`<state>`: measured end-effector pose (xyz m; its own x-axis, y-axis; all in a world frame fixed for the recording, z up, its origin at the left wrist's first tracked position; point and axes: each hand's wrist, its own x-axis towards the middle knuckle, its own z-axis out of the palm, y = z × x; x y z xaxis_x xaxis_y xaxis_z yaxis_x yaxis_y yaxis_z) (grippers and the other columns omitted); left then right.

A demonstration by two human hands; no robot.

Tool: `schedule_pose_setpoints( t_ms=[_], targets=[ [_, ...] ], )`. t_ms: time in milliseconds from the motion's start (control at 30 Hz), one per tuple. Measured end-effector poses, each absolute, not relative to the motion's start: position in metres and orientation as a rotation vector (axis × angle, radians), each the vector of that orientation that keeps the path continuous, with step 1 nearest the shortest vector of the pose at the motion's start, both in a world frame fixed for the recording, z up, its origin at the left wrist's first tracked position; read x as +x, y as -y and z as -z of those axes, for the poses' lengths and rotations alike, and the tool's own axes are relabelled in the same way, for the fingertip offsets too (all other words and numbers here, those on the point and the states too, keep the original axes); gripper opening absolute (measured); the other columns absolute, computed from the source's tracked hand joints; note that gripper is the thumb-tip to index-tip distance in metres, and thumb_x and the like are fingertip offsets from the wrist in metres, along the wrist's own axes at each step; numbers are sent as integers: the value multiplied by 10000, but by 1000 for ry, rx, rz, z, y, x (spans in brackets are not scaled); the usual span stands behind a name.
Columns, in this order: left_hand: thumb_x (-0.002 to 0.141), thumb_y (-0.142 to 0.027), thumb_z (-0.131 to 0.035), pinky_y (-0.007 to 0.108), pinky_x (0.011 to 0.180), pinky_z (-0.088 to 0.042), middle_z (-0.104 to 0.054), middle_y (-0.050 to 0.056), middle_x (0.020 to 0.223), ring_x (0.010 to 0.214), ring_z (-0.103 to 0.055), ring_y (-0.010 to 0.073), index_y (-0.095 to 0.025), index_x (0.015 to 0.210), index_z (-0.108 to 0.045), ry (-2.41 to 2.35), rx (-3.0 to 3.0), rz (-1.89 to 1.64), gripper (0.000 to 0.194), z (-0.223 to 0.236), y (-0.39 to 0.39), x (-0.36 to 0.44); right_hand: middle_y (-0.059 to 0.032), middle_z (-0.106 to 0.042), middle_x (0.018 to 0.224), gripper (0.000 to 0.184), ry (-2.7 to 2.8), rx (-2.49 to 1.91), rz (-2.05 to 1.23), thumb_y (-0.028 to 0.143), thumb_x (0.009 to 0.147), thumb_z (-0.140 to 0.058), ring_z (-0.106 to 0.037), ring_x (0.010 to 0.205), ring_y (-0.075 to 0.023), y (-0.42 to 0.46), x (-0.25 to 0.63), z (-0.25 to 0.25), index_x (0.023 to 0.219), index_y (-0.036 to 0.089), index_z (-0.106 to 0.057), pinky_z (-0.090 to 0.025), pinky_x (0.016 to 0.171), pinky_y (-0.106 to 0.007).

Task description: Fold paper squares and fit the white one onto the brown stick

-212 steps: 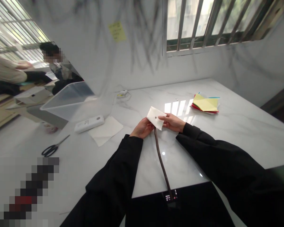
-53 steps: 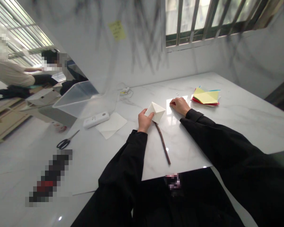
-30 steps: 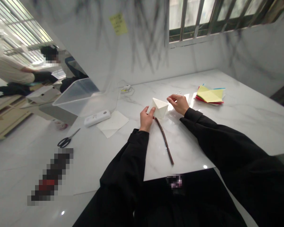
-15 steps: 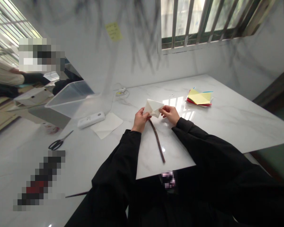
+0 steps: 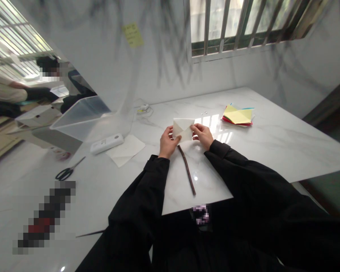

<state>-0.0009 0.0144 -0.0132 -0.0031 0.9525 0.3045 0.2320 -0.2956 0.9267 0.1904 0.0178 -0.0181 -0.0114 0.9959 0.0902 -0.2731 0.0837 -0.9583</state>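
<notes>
A small piece of folded white paper [image 5: 184, 128], creased like an envelope, is held above the table between both hands. My left hand [image 5: 168, 142] grips its left edge, with the thumb pressed on the lower front. My right hand [image 5: 203, 136] pinches the right edge, thumb and fingertips on the paper. Just below the hands a thin brown stick [image 5: 187, 170] lies on the tabletop, its upper end close to my left thumb.
Left of my hands lie a white paper sheet [image 5: 126, 150], a white oblong device [image 5: 107, 143] and black-handled scissors [image 5: 69, 170]. A clear plastic bin [image 5: 79, 117] stands behind them. Coloured papers [image 5: 237, 115] are stacked at the right. People sit at the far left.
The folded paper has turned flatter towards me, and its folded flap now lies down across the front. Both hands keep their hold; the stick stays on the table.
</notes>
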Motion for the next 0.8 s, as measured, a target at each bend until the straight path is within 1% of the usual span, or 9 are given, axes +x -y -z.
schedule_pose_setpoints(
  t_ms=[100, 167, 367, 467, 533, 600, 667, 733, 800],
  targets=[
    [666, -307, -859, 280, 649, -544, -715, 89, 1166, 818, -696, 197, -224, 1357, -610, -1254, 1685, -1301, 740, 12, -11, 2, 21, -631, 778, 606, 965, -952, -1286, 715, 622, -864, -582, 674, -111, -19, 192, 18, 878, 203, -664, -491, 566, -225],
    [689, -302, -854, 280, 647, -537, -717, 72, 1114, 781, -680, 186, -231, 1419, -588, -1293, 1738, -1298, 781, 12, -9, 4, 16, -640, 799, 605, 945, -958, -1299, 707, 618, -873, -587, 683, -111, -18, 192, 17, 883, 203, -666, -489, 570, -223],
    [879, -339, -719, 277, 645, -509, -719, 47, 956, 686, -609, 158, -214, 1380, -654, -1434, 1737, -1418, 521, 12, -11, 3, 14, -627, 787, 577, 986, -960, -1323, 675, 637, -868, -590, 673, -115, -15, 191, 14, 886, 206, -641, -488, 559, -226],
    [972, -402, -616, 281, 671, -508, -731, 60, 920, 716, -624, 174, -186, 1267, -713, -1451, 1711, -1469, 379, 11, -12, 0, 2, -652, 826, 540, 1025, -970, -1309, 640, 679, -846, -615, 690, -125, -17, 192, 16, 919, 213, -616, -510, 565, -231],
    [999, -445, -576, 285, 682, -499, -730, 59, 872, 719, -623, 181, -179, 1146, -748, -1477, 1716, -1486, 349, 10, -12, -1, -19, -683, 910, 553, 1080, -1021, -1242, 618, 701, -829, -638, 712, -141, -18, 193, 19, 1025, 226, -612, -532, 561, -244],
    [993, -481, -588, 286, 678, -491, -729, 55, 852, 706, -619, 182, -183, 1069, -757, -1477, 1696, -1494, 351, 10, -12, -1, -66, -702, 1078, 658, 1157, -1091, -1131, 610, 713, -818, -664, 738, -164, -18, 193, 21, 1209, 241, -592, -562, 557, -276],
    [960, -507, -636, 285, 664, -490, -736, 56, 873, 700, -627, 179, -187, 1063, -752, -1444, 1639, -1501, 356, 9, -11, 0, -126, -662, 1282, 842, 1244, -1140, -1020, 610, 714, -828, -689, 778, -191, -16, 193, 22, 1412, 255, -518, -609, 604, -334],
    [922, -518, -685, 282, 652, -488, -735, 54, 875, 692, -631, 175, -188, 1084, -749, -1407, 1591, -1505, 372, 9, -10, 2, -173, -599, 1412, 1041, 1332, -1152, -919, 603, 690, -867, -709, 878, -237, -14, 192, 23, 1559, 256, -411, -644, 741, -401],
    [895, -521, -719, 276, 630, -467, -712, 39, 818, 662, -612, 166, -192, 1081, -754, -1392, 1581, -1500, 379, 8, -8, 4, -206, -558, 1463, 1215, 1411, -1144, -808, 586, 648, -914, -696, 1051, -301, -13, 190, 24, 1642, 238, -309, -628, 897, -450]
  ],
)
